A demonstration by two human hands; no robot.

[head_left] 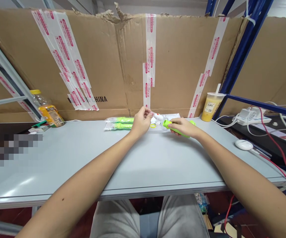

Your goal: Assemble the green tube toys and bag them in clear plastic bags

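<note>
Left hand: thumb and fingertips pinched on a small white piece, near the back of the grey table.
Right hand: fingers wrapped around a bright green tube, its end pointing toward the left hand.
Yellow ring: one, loose on the tabletop between the hands.
Wrapped green items: two, in clear film, beside the left hand.
Progress, as judged: one tube out of wrapping; white piece and tube apart, not joined; ring unfitted; the two wrapped items apparently unopened.
</note>
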